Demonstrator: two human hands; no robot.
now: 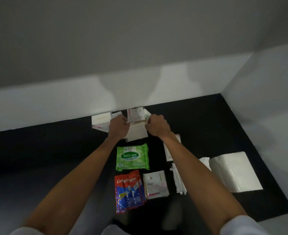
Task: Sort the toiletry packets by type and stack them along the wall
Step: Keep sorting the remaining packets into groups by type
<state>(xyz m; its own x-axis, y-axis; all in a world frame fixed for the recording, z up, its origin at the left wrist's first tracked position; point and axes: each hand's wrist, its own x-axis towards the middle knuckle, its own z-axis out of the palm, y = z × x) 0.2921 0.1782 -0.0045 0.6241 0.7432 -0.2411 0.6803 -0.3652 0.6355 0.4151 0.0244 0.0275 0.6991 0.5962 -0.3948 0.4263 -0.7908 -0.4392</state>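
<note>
Pinching the pale packets at the frame's upper centre, just below the wall, left hand and right hand each grasp an end; squaring edges before releasing should keep them neat.

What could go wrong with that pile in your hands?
The left hand and right hand pinch the cream packets only at the far corners, so the pile might slip and fan out. The white packets behind stand against the wall and could topple if bumped.
</note>
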